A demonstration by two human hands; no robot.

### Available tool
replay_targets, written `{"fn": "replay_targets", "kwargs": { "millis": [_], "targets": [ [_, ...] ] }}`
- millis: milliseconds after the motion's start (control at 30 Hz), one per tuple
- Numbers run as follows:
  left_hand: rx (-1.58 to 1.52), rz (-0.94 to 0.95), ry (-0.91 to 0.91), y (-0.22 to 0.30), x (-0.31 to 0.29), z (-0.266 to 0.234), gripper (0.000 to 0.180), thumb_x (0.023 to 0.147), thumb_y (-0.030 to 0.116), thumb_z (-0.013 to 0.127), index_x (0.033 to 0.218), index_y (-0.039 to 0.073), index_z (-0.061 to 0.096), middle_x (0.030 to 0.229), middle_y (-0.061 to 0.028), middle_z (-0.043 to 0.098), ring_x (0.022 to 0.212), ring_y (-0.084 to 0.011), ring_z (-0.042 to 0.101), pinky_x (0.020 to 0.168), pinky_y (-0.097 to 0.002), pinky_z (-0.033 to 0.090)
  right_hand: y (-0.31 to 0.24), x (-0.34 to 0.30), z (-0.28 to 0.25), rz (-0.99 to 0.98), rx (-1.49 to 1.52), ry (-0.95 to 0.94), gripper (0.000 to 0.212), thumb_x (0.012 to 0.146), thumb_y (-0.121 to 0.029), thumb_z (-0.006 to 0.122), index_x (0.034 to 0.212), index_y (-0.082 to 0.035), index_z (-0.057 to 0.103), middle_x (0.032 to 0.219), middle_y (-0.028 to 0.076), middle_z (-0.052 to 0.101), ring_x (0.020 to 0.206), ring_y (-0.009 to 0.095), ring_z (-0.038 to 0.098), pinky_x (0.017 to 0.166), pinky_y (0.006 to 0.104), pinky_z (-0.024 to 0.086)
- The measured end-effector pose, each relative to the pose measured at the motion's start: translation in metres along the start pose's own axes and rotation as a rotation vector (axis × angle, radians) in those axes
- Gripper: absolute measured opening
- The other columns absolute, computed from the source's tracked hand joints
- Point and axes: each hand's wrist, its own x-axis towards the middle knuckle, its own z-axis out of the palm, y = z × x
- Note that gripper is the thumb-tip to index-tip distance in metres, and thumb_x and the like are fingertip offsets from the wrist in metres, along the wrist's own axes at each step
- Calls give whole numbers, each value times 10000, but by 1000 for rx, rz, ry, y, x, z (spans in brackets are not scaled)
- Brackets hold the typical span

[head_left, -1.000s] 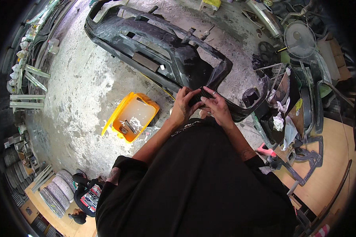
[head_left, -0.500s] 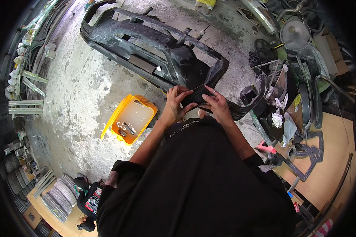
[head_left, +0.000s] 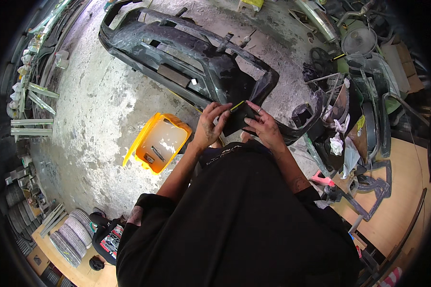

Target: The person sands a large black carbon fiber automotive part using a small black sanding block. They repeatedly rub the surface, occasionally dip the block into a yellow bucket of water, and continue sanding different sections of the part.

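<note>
In front of my body I hold a small black sheet (head_left: 233, 123) between both hands. It looks thin and flat, and its material is hard to make out. A narrow yellow strip (head_left: 237, 106) shows along its far edge. My left hand (head_left: 209, 125) pinches the sheet's left side between thumb and fingers. At its right side, my right hand (head_left: 265, 127) grips it the same way, index finger pointing toward the yellow strip. Just beyond the hands lies a large black car bumper (head_left: 196, 52) on the floor, scuffed and dusty, with a small white piece (head_left: 194, 82) on it.
A yellow tub (head_left: 151, 125) of cloudy liquid, with small dark items inside, stands left of my left forearm. Car parts, crumpled plastic and a fan (head_left: 359, 42) crowd the right side beside a wooden board (head_left: 407, 191). Rolls (head_left: 72, 239) and a seated person (head_left: 107, 239) are at lower left.
The yellow strip has come into view at the sheet's far edge. My left fingers have shifted slightly along the sheet. At lower left the seated person's head has moved.
</note>
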Motion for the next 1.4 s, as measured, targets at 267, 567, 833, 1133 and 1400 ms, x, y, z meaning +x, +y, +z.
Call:
{"fn": "replay_targets", "kwargs": {
  "millis": [267, 567, 833, 1133, 1400],
  "targets": [
    [-160, -242, 1, -3, 2, 0, 300, 1079, 162, 583, 1325, 9, 662, 899, -83, 679, 806, -155, 633, 767, -306, 513, 3, 0, -3, 23, -40, -24, 655, 977, 0, 675, 1583, -60, 433, 1154, 98, 711, 997, 119, 697, 910, 291, 607],
    [-138, -194, 40, -8, 7, -2, 370, 1004, 173, 707, 1330, 8, 653, 1006, -106, 659, 904, -214, 669, 841, -327, 529, 0, -1, 1, 70, -33, -78, 637, 984, -2, 672, 1576, -62, 445, 1159, 105, 709, 1016, 129, 697, 930, 297, 603],
    [-61, -235, 87, 0, 11, -11, 463, 913, 185, 800, 1309, -7, 656, 1108, -170, 660, 1026, -308, 683, 881, -371, 537, 3, 1, 3, 80, -23, -62, 630, 985, -1, 668, 1573, -56, 447, 1221, 121, 689, 1067, 159, 696, 936, 311, 605],
    [193, 8, 8, 16, -15, 6, 551, 880, 179, 832, 1379, 43, 642, 1335, -170, 576, 1187, -330, 607, 970, -411, 537, 4, 3, 3, 42, 196, -138, 580, 1029, 3, 494, 1598, -32, 388, 1324, 137, 646, 1196, 218, 658, 1064, 412, 555],
    [152, -11, 28, 9, -23, 18, 568, 895, 156, 813, 1412, 38, 610, 1344, -189, 570, 1205, -342, 601, 1014, -418, 530, 6, 3, 1, 60, 224, -187, 598, 1028, 11, 476, 1614, -38, 364, 1255, 112, 661, 1127, 186, 673, 1041, 403, 566]
  ]
}}
